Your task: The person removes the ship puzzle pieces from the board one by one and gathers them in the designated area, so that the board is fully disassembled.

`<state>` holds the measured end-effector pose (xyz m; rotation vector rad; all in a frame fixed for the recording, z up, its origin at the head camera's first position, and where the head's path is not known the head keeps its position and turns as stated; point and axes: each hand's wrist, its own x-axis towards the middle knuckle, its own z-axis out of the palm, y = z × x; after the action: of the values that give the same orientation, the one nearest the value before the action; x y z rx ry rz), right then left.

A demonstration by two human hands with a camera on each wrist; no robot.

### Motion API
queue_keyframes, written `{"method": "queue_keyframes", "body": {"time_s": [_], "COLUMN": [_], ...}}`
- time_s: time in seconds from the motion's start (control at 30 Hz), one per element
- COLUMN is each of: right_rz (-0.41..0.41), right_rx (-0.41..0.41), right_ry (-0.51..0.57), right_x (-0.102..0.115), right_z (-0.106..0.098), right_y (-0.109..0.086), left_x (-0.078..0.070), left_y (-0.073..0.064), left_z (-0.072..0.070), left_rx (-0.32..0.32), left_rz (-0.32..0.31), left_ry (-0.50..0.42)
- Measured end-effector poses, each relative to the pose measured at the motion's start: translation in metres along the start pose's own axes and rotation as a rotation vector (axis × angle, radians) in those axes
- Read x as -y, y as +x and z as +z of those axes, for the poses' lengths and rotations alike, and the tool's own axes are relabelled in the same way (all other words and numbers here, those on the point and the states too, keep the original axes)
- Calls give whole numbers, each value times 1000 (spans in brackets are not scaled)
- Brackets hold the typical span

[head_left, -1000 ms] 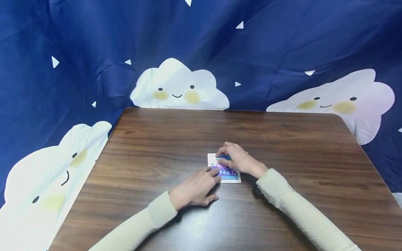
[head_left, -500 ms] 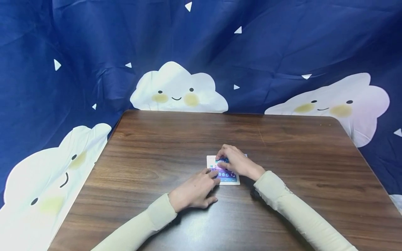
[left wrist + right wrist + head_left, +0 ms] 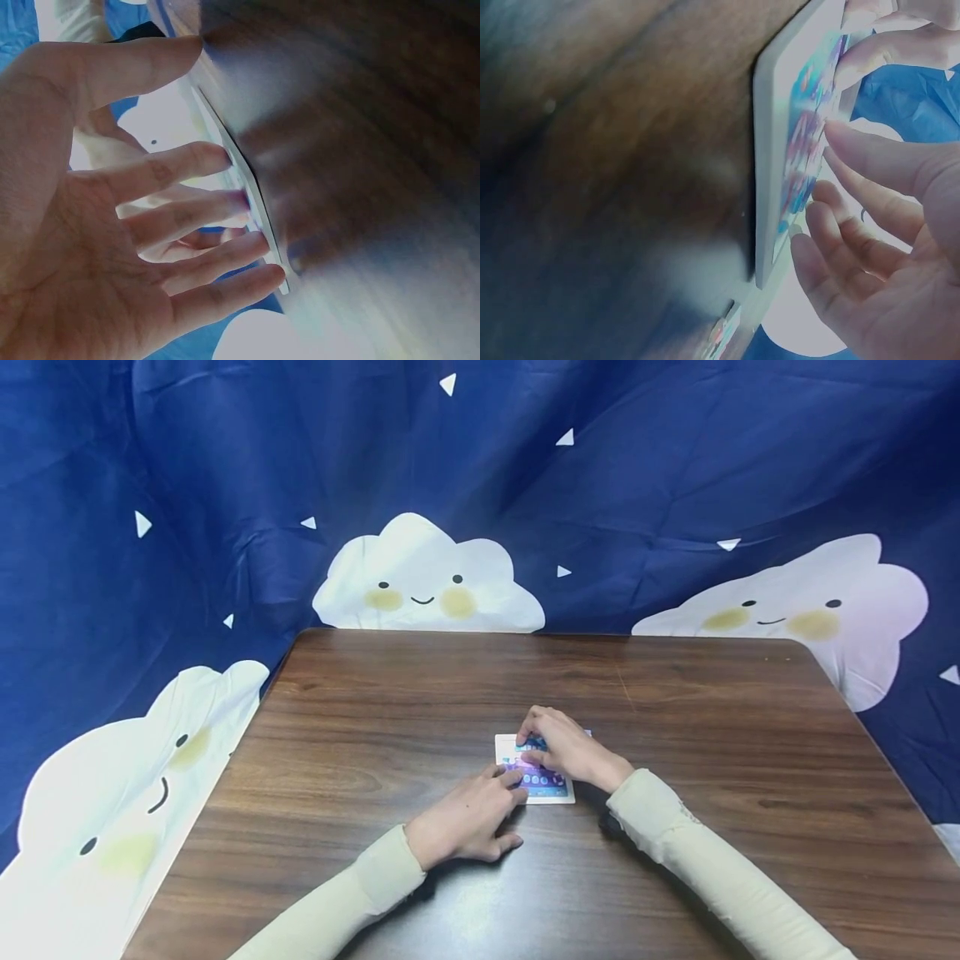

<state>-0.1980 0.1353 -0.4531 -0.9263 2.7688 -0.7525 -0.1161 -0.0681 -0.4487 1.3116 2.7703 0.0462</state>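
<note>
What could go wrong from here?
1. Slip: the left grip rests just its fingertips toward the left side of the white-framed picture board. A sideways push might slide or pivot it on the glossy wood-grain table.
2. Stray piece: a small picture piece lies on the table just off the board, near the right grip, which could knock it.
3. Crowding: fingertips sit close together over the board and may collide.

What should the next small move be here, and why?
I'd probably press the right hand gently down on the board while the left hand braces it. The right fingers are at its picture and the left fingers at its near left part, so it seems steadied. I can't tell whether the right hand pinches anything; a small piece lies beside the board.
</note>
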Motion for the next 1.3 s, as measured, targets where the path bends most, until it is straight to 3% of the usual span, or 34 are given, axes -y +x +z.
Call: {"method": "queue_keyframes", "body": {"time_s": [0.67,1.0,1.3], "right_rz": [7,-60,37], "right_rx": [6,5,16], "right_ry": [25,30,39], "right_x": [-2,-5,-4], "right_z": [-3,-5,-9], "right_y": [3,6,8], "left_x": [-3,-4,-3], "left_y": [0,0,0], "left_z": [2,0,-1], "left_rx": [-15,-3,-13], "left_rz": [-21,-27,-20], "left_ry": [-12,-21,-15]}}
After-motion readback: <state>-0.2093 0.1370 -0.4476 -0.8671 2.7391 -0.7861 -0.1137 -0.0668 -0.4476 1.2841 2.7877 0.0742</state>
